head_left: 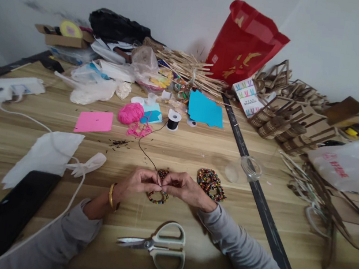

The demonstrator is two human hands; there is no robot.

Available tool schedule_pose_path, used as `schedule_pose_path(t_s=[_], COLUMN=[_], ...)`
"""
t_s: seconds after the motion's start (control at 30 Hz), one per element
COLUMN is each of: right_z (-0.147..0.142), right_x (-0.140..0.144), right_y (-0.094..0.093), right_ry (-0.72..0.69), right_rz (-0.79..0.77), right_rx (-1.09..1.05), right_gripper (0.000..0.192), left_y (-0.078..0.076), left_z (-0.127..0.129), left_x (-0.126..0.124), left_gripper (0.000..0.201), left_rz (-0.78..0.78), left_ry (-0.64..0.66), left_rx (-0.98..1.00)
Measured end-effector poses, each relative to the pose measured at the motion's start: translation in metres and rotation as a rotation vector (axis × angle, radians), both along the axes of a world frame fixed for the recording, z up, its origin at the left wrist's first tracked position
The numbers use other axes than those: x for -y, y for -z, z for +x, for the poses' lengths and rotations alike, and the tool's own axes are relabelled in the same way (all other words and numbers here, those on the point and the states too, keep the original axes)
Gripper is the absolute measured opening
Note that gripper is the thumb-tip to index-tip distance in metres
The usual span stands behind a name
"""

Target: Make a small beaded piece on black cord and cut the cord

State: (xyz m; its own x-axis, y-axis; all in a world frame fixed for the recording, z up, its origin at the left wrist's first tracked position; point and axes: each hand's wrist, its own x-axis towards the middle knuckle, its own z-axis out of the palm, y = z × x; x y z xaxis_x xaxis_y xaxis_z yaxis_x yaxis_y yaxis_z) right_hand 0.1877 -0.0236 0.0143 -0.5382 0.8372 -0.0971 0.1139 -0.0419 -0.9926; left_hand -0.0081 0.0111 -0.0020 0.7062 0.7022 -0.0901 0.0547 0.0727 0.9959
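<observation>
- Head view, centre of frame: found left hand with thumb and fingertips pinched on black cord.
- Just beside, slightly right of centre: found right hand likewise pinching at the same cord, fingertips close to those opposite. Cannot tell whether a knot is formed.
- Directly below the fingertips: noted beaded loop, multicoloured, lying on tabletop. More beads visible between the hands, partly covered; cannot confirm whether joined to the loop.
- Done, as judged: beads threaded, loop laid round.
- Outstanding, as judged: cord work at the fingertips unfinished; cord apparently uncut, trailing up toward spool at upper centre.
- Lower centre: noted scissors lying with handles to the right, not in use.
- Right of the hands: recorded heap of beaded strands, set apart, possibly completed; cannot verify ends.
- Left of centre, above the hands: recorded scatter of short black pieces, near pink card. Cannot establish origin.
</observation>
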Motion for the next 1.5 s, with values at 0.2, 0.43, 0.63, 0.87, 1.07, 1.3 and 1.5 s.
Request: schedule_pose_path(t_s=[0.2,0.43,0.63,0.87,1.07,1.3,1.5], right_z=[0.000,0.002,-0.001,-0.003,-0.002,-0.001,-0.002], right_x=[0.000,-0.002,-0.003,-0.003,-0.004,-0.005,-0.006], right_y=[-0.004,0.002,0.004,0.007,0.009,0.013,0.015], right_ry=[-0.021,0.025,0.052,0.094,0.104,0.108,0.113], right_rz=[-0.077,-0.112,-0.174,-0.230,-0.273,-0.289,-0.300], right_rx=[-0.051,-0.117,-0.135,-0.173,-0.181,-0.194,-0.213], right_gripper=[0.033,0.031,0.033,0.033,0.032,0.030,0.030], left_y=[0.002,0.003,0.005,0.002,-0.003,-0.001,0.000], left_z=[-0.003,-0.002,0.002,0.002,0.003,0.005,0.005], left_x=[0.000,0.003,0.007,0.009,0.013,0.014,0.014], left_gripper=[0.032,0.029,0.017,0.012,0.010,0.009,0.009], left_rz=[-0.011,-0.050,0.088,0.394,0.558,0.617,0.597], left_ry=[0.053,-0.003,-0.071,-0.141,-0.183,-0.238,-0.238], left_rx=[0.023,-0.042,-0.101,-0.151,-0.188,-0.176,-0.161])
